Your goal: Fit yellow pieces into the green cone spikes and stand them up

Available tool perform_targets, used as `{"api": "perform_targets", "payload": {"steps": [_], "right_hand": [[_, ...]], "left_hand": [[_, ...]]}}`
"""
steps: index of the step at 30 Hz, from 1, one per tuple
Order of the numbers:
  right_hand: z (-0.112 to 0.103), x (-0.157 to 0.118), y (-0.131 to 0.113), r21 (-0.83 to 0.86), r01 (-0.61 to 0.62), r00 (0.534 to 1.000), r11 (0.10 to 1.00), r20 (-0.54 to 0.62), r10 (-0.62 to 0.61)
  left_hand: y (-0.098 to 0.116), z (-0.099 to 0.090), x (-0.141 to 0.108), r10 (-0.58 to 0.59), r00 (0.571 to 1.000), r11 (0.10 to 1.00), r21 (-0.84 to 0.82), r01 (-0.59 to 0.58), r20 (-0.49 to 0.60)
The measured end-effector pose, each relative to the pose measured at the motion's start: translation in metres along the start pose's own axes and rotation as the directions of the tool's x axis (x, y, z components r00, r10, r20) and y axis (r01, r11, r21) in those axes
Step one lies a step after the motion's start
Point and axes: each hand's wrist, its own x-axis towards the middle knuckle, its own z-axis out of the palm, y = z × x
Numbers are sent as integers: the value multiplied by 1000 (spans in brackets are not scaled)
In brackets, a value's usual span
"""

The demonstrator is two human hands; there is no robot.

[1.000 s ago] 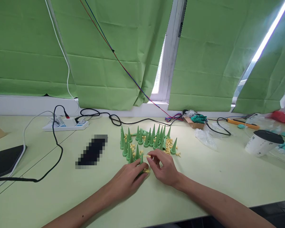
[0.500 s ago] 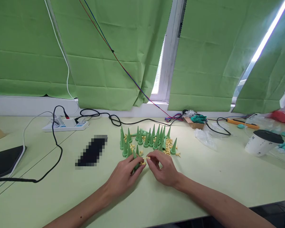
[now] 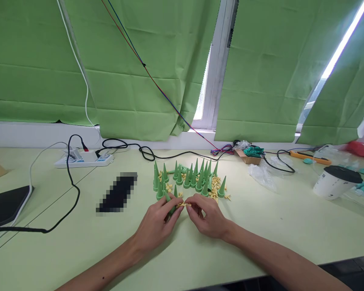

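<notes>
My left hand is closed around a green cone, whose tip leans to the left. At its fingertips shows a bit of yellow, partly covered by the fingers. Thumb and forefinger of my right hand pinch a small yellow plastic piece right beside the left fingertips. Whether the two parts touch cannot be made out. Just behind both hands stand several upright green cones with round bases. Loose yellow pieces lie heaped among them, mostly to the right.
A blurred dark rectangle lies left of the cones. Behind it are a white power strip and black cables. To the right are a small cardboard box, a clear plastic bag and a white cup with black lid.
The green cone in my left hand has tipped further left. My right hand has shifted slightly left, bringing its yellow piece closer to the left fingertips.
</notes>
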Motion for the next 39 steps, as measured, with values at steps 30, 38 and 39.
{"api": "perform_targets", "payload": {"steps": [30,38,39], "right_hand": [[2,-3,4,45,-56,998,997,13,55],[3,-5,8,75,-90,995,993,46,87],[3,-6,8,81,-92,995,992,50,89]], "left_hand": [[-1,-2,-1,48,997,999,-22,-47,64],[-2,1,-1,49,996,999,-25,-47,76],[-2,0,-1,55,996,998,-28,-53,73]]}}
